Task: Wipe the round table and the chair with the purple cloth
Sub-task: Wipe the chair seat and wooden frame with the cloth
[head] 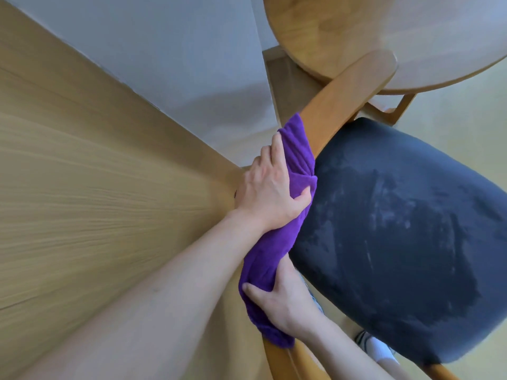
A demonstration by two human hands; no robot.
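Note:
The purple cloth (277, 237) is wrapped along the curved wooden back rail of the chair (345, 97), which has a dark padded seat (411, 237). My left hand (270, 190) grips the cloth's upper part around the rail, thumb on the seat side. My right hand (282, 300) grips the cloth's lower part, thumb across the fabric. The round wooden table (356, 28) stands just beyond the chair at the top right, its edge above the rail's far end.
A large wood-grain panel (96, 187) fills the left side, close against the chair rail. A pale wall (164, 50) rises behind it. Light flooring (466, 133) lies to the right. A foot in a white sock (375, 349) shows under the seat.

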